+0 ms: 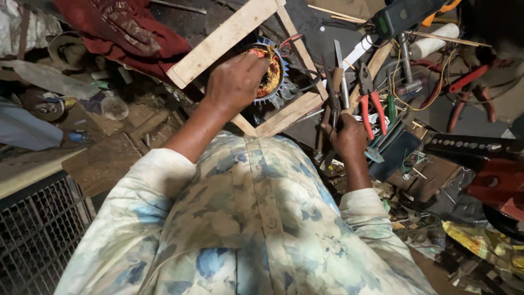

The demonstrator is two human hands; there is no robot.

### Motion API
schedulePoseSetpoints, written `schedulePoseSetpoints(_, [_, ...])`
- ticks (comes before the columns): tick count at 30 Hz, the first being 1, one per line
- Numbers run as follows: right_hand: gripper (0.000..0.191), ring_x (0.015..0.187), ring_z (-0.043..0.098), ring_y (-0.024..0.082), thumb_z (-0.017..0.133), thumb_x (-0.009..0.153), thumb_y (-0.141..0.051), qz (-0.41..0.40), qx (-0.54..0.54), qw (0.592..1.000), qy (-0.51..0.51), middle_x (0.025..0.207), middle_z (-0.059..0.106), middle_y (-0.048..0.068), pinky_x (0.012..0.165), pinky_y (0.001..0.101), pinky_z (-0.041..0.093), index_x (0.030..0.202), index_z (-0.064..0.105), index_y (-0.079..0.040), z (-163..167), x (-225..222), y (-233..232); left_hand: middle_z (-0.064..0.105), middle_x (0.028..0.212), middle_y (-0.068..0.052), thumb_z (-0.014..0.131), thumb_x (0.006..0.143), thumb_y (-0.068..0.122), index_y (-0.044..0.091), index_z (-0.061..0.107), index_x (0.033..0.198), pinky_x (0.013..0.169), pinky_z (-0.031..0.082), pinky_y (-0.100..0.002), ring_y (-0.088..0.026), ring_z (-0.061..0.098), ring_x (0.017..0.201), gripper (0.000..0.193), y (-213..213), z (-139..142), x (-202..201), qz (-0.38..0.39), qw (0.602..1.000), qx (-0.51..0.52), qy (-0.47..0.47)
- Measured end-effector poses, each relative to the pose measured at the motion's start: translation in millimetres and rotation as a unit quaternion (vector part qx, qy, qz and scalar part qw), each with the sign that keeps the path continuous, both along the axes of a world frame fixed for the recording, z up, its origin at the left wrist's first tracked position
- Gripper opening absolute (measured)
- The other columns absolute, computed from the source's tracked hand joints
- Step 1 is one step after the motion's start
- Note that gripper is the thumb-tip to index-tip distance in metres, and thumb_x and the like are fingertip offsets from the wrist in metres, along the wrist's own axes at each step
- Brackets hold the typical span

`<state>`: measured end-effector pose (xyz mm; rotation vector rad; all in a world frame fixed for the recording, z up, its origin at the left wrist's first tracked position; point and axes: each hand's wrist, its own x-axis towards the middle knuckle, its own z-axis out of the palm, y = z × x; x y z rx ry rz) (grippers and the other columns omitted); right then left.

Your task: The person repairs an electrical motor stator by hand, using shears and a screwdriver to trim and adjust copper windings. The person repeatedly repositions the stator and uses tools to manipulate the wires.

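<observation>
My left hand (236, 82) rests on a round motor stator (271, 74) with copper windings and a blue finned rim, fingers pressed against its top. The stator sits inside a square wooden frame (224, 38). My right hand (349, 136) is closed around the handles of a dark pair of scissors (329, 93), whose blades point up and away beside the frame's right corner. A light floral shirt fills the lower middle of the view.
Red-handled pliers (371, 106), a green-handled screwdriver (391, 106), a metal file (342, 76) and yellow wire (431, 82) lie right of the frame. A red cloth (125, 30) lies at the back left. A wire grille (38, 229) stands at lower left, red metal parts (496, 183) at right.
</observation>
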<state>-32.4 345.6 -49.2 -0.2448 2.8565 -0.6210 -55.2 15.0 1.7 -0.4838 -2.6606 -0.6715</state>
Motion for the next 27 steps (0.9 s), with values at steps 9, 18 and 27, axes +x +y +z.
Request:
schedulePoseSetpoints(9, [0.049, 0.070, 0.064, 0.043, 0.091, 0.079, -0.037, 0.004, -0.008, 1.000, -0.001, 0.076, 0.066, 0.021, 0.062, 0.0514, 0.049, 0.085, 0.059, 0.000, -5, 0, 3, 0.062, 0.079, -0.003, 0.068, 0.091, 0.009, 0.015, 0.075, 0.115, 0.052, 0.053, -0.032, -0.018, 0.068, 0.065, 0.026, 5, 1, -8, -0.018, 0.996, -0.090, 0.014])
schedulePoseSetpoints(18, [0.050, 0.070, 0.064, 0.044, 0.091, 0.079, -0.038, -0.003, 0.000, 1.000, 0.001, 0.076, 0.066, 0.022, 0.063, 0.0510, 0.050, 0.089, 0.061, 0.001, -11, 3, 6, 0.062, 0.081, -0.001, 0.067, 0.089, 0.010, 0.011, 0.070, 0.098, 0.059, 0.054, -0.031, -0.016, 0.068, 0.072, 0.010, 4, 0, -7, -0.037, 0.993, -0.074, 0.081])
schedulePoseSetpoints(27, [0.056, 0.075, 0.062, 0.012, 0.084, 0.088, -0.047, -0.004, -0.405, 0.887, -0.222, 0.090, 0.068, 0.003, 0.066, 0.0301, 0.049, 0.110, 0.069, 0.002, -4, 25, 36, 0.062, 0.087, -0.001, 0.065, 0.089, 0.013, 0.008, 0.073, 0.108, 0.067, 0.055, -0.031, -0.018, 0.066, 0.082, 0.022, 0, 6, 1, -0.035, 0.995, -0.073, 0.064])
